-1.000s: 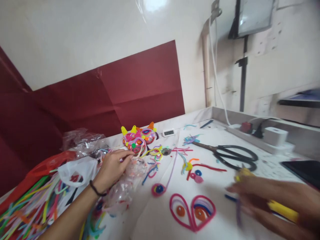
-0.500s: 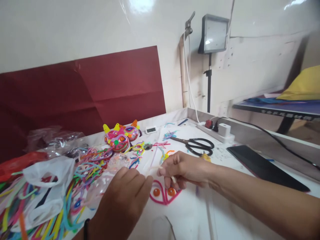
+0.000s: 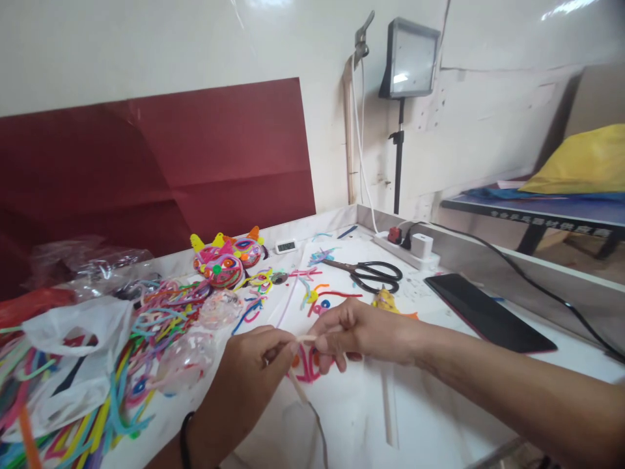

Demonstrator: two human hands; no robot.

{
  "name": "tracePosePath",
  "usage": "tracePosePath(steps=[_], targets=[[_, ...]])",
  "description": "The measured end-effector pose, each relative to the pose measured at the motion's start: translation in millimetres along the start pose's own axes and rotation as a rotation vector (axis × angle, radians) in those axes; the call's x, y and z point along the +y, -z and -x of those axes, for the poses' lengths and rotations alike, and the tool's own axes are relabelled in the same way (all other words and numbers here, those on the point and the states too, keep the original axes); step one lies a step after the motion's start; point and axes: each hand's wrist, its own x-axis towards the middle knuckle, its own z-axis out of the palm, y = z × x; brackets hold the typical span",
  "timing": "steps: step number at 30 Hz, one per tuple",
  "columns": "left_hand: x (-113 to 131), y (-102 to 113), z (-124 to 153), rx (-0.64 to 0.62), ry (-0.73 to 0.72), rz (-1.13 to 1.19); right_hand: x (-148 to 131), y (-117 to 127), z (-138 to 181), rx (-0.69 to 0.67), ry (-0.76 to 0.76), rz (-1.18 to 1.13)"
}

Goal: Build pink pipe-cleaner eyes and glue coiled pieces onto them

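Observation:
My left hand (image 3: 258,371), with a black band at the wrist, pinches one part of a thin cream pipe cleaner (image 3: 306,338). My right hand (image 3: 344,335) grips the same strip a short way to the right, thumb against fingers. A pale end hangs below the left fingers; a dark thin line continues from it towards me, and whether that is its shadow I cannot tell. Under both hands, partly covered, lies a pink pipe-cleaner outline (image 3: 308,376) with orange round eyes on the white table (image 3: 351,417).
Black-handled scissors (image 3: 375,270) lie behind my right hand, near a yellow piece (image 3: 385,299). A black phone-like slab (image 3: 488,312) and a power strip (image 3: 407,253) are at right. Finished colourful animal faces (image 3: 222,264), loose pipe cleaners (image 3: 170,312) and a white plastic bag (image 3: 78,326) fill the left.
My left hand has turned so its thumb and fingertips show, and the cream strip now spans between both hands. The whole view has shifted slightly.

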Motion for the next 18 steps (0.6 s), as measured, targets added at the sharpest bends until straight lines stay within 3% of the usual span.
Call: tracePosePath(steps=[10, 18], targets=[[-13, -9, 3, 0.068, 0.109, 0.069, 10, 7, 0, 0.079, -0.048, 0.007], [-9, -8, 4, 0.044, 0.064, 0.0, 10, 2, -10, 0.163, 0.021, 0.251]])
